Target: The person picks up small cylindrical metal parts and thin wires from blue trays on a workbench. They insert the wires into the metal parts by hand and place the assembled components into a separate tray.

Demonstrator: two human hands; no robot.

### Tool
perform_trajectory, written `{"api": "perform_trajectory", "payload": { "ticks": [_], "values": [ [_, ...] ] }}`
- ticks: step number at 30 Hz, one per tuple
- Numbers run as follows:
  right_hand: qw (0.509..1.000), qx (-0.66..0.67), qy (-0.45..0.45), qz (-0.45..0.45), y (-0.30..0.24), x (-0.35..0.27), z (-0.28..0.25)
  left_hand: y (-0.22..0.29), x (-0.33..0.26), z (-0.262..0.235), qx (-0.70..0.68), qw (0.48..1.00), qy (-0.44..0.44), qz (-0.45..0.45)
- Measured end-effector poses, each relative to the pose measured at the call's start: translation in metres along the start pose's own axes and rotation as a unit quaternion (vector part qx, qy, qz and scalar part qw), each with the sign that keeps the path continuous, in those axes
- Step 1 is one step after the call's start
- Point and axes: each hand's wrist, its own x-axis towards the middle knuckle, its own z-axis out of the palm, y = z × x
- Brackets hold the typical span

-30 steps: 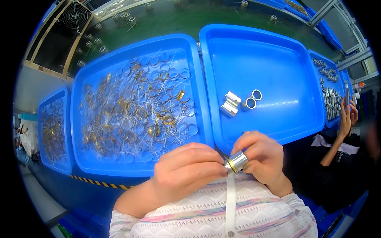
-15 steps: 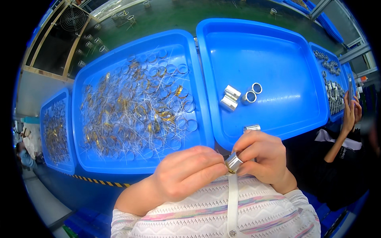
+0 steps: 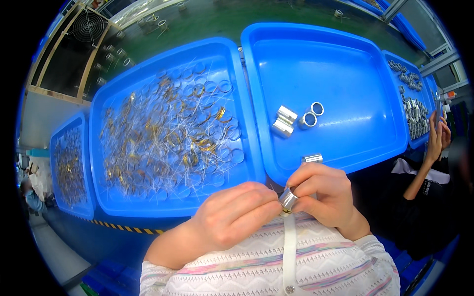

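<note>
In front of my chest, my right hand [image 3: 323, 195] pinches a short silvery metal sleeve [image 3: 288, 198] between thumb and fingers. Its axis is tilted. My left hand [image 3: 237, 212] is closed, its fingertips against the left side of the sleeve. At the sleeve's lower end a thin ring with a yellow band [image 3: 285, 212] shows between the two hands; my left fingers hide part of it. How far the ring sits in or on the sleeve cannot be made out.
A blue tray [image 3: 253, 143] on the left holds many thin wire-tailed rings. The blue tray [image 3: 345, 44] on the right holds several metal sleeves [image 3: 283, 127]. Further trays flank them. Sleeves stand on the green surface [image 3: 207, 24] behind. Another person's hands [image 3: 437, 135] show at right.
The sleeve has tilted slightly and shifted a little to the left with my right fingers. My left hand stays nearly in place. The view has shifted slightly.
</note>
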Motion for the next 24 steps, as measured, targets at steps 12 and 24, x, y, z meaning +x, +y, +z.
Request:
{"api": "perform_trajectory", "payload": {
  "ticks": [12,24],
  "values": [
    [0.992,0.099,0.073,-0.037,0.002,0.000,0.001,0.007,-0.002,-0.002,-0.234,0.929,0.086,-0.273],
    [0.992,0.092,-0.057,-0.066,0.002,0.000,-0.012,0.001,0.005,-0.010,-0.200,0.968,-0.017,-0.147]
  ]
}}
